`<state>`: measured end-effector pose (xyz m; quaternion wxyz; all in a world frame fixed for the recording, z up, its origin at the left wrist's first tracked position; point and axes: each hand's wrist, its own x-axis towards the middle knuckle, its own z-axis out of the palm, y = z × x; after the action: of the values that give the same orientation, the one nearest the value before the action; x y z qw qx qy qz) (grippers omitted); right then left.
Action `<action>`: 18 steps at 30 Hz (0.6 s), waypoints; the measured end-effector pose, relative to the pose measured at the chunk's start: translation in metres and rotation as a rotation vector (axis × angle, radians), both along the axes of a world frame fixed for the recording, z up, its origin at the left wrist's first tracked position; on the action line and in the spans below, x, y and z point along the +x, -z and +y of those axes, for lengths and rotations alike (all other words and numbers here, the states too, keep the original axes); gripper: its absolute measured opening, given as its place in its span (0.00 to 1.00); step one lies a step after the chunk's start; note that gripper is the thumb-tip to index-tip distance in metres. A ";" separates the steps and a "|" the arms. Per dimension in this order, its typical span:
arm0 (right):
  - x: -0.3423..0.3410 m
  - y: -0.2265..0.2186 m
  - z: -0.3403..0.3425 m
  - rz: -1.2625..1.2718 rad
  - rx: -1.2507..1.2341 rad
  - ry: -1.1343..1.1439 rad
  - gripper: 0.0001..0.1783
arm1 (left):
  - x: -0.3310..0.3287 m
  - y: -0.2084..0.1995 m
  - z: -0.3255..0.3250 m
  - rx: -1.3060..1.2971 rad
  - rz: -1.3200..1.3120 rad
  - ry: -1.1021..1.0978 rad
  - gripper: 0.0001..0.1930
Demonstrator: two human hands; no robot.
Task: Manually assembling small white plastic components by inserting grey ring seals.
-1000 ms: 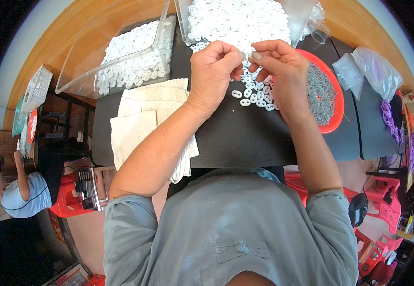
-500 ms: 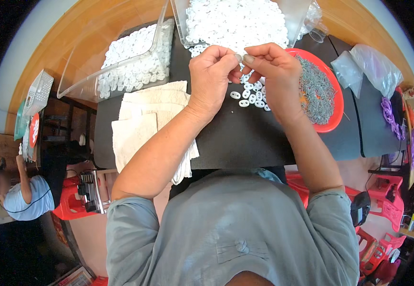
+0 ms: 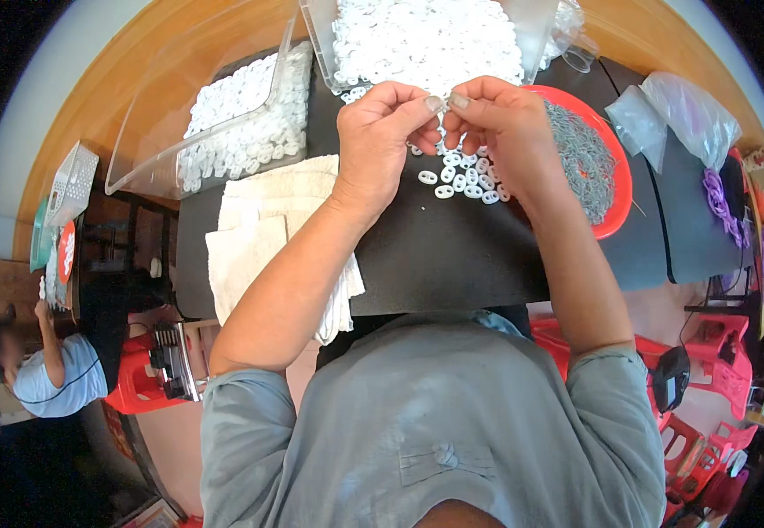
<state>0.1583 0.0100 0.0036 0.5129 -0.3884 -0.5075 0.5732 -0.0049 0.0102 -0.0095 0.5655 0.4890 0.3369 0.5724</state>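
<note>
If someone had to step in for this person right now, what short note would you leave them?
Left hand and right hand are raised together over the black mat, fingertips pinching a small white piece I cannot make out clearly.
Loose white rings lie on the mat just below the hands.
Clear bin of white rings sits ahead, another clear tray to the left, red bowl of small grey parts on the right, folded cloth at the left elbow.
Done: not countable. Left: the loose rings.

Whatever pinched between left hand (image 3: pixel 382 141) and right hand (image 3: pixel 505 132) fingertips too small to tell. Clear plastic tray of white oval rings (image 3: pixel 426 40) cut off by top edge. Red round plastic tray (image 3: pixel 619 176) partly hidden behind right hand.
</note>
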 end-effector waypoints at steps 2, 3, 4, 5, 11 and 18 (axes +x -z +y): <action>0.007 -0.005 0.001 -0.030 -0.020 -0.005 0.08 | 0.001 -0.001 0.001 0.027 -0.045 0.052 0.07; 0.009 -0.007 0.000 -0.026 -0.017 -0.001 0.08 | -0.001 -0.002 0.001 0.030 -0.041 0.056 0.07; 0.012 -0.009 -0.001 -0.025 -0.014 -0.042 0.08 | -0.003 -0.004 0.002 0.039 -0.049 0.113 0.09; 0.013 -0.011 -0.001 -0.028 -0.012 -0.082 0.08 | -0.005 -0.006 0.001 0.046 -0.062 0.170 0.12; 0.021 -0.016 -0.003 -0.120 0.022 -0.212 0.09 | -0.004 -0.010 0.001 0.129 -0.049 0.237 0.14; 0.014 -0.020 -0.007 -0.074 -0.063 -0.194 0.11 | -0.006 -0.013 -0.002 0.115 0.006 0.187 0.12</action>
<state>0.1726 0.0025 0.0232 0.4235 -0.3743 -0.5431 0.6210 -0.0104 0.0078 0.0037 0.5865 0.5517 0.2578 0.5340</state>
